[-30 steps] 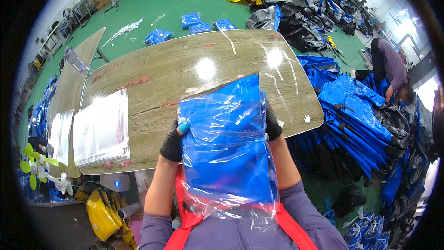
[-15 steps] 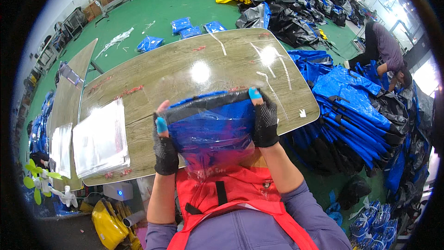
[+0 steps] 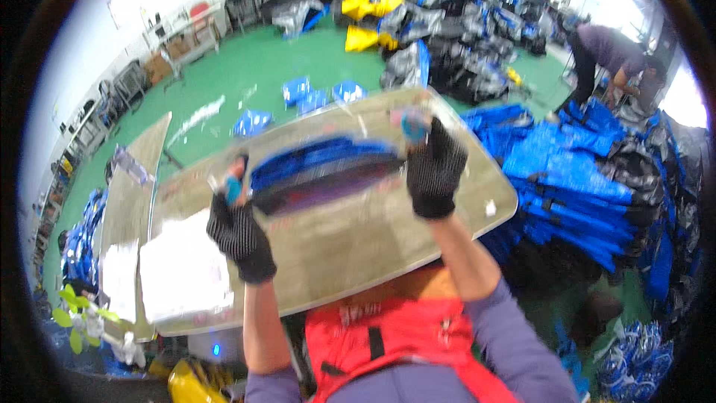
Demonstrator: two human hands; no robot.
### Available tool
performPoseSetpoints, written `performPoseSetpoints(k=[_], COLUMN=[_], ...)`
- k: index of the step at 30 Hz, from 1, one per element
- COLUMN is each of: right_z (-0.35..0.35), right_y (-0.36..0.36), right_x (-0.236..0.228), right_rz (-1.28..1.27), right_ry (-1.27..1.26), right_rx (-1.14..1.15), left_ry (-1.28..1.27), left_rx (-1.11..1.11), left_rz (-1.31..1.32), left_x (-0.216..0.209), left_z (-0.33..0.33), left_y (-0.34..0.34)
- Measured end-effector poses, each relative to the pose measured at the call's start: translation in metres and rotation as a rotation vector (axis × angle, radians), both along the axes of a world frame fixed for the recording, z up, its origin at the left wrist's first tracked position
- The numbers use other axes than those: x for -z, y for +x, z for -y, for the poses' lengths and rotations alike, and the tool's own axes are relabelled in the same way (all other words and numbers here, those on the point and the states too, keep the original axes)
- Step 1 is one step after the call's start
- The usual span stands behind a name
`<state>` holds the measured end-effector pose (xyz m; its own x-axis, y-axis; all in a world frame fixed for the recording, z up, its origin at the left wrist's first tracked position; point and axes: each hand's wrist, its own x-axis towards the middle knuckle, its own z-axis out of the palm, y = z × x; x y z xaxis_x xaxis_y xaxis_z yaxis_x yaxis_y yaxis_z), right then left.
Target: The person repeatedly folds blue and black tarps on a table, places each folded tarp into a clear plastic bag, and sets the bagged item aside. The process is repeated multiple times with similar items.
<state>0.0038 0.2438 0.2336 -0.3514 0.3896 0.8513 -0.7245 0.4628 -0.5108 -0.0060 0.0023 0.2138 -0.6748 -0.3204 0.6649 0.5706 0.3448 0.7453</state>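
Note:
A folded blue and black bundle [image 3: 324,166] in a clear plastic bag is held out over the wood-patterned table [image 3: 335,261], blurred by motion. My left hand [image 3: 242,235], in a black fingerless glove with blue tape on a finger, closes at the bundle's left end. At its right end my right hand [image 3: 436,172], gloved and taped the same way, is closed too. The exact grip of the fingertips is smeared. Whether the bundle touches the tabletop I cannot tell.
A stack of clear plastic bags [image 3: 186,272] lies on the table's left part. Several blue packets [image 3: 306,95] rest on the green floor beyond. Blue sheets are heaped [image 3: 567,172] at the right, where another person [image 3: 615,56] bends over. A small green-bladed fan [image 3: 86,321] stands lower left.
Both hands have moved forward from my chest, carrying the bundle out over the table and tipping it so its blue folded edge shows. The head view has shifted upward.

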Motion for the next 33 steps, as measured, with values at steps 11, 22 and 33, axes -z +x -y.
performPoseSetpoints(k=[11, 22, 33], right_z=[-0.016, 0.027, 0.083], right_y=[0.01, -0.033, -0.071], right_x=[0.025, 0.156, 0.105], right_rz=[0.62, 0.381, 0.5], right_ry=[-0.12, 0.688, 1.263], right_rx=[-0.492, 0.066, -0.553], left_ry=[0.073, 0.569, -0.029], left_rx=[0.439, 0.556, 0.54], left_rz=[0.377, 0.755, 0.646], left_x=[0.034, 0.183, 0.142], left_z=[0.05, 0.031, 0.041], left_y=[-0.01, -0.017, 0.009])
